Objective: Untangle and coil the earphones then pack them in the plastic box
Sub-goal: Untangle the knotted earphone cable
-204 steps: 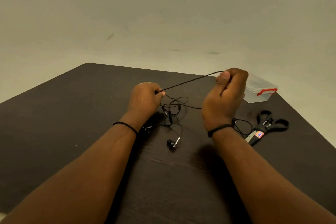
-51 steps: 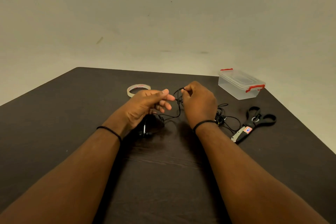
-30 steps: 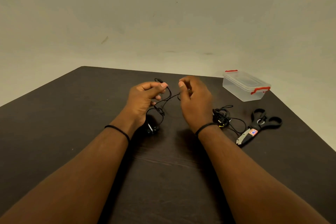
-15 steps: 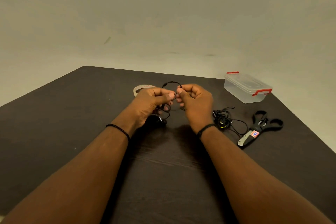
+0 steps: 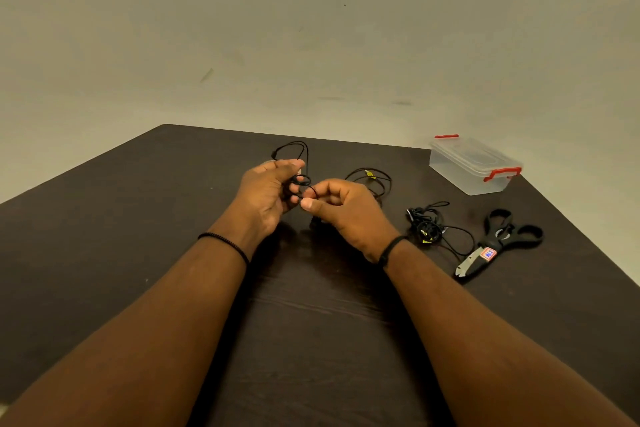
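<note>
Both my hands work a black earphone cable (image 5: 300, 180) above the middle of the dark table (image 5: 104, 225). My left hand (image 5: 268, 192) grips a small bundle of loops, and one loop sticks up above its fingers. My right hand (image 5: 341, 206) pinches the cable between thumb and forefinger just right of the left hand. The clear plastic box (image 5: 472, 165) with red clips stands shut at the far right of the table. A second black earphone coil (image 5: 372, 180) lies behind my right hand. A tangled black earphone bundle (image 5: 427, 224) lies to the right of my right wrist.
Black-handled scissors (image 5: 498, 241) lie near the right table edge, in front of the box. A plain wall rises behind the table. The tape roll seen earlier is hidden behind my left hand.
The hands have shifted slightly apart and down; the loop above my left hand stands taller. The view has tilted, showing the second coil behind my right hand.
</note>
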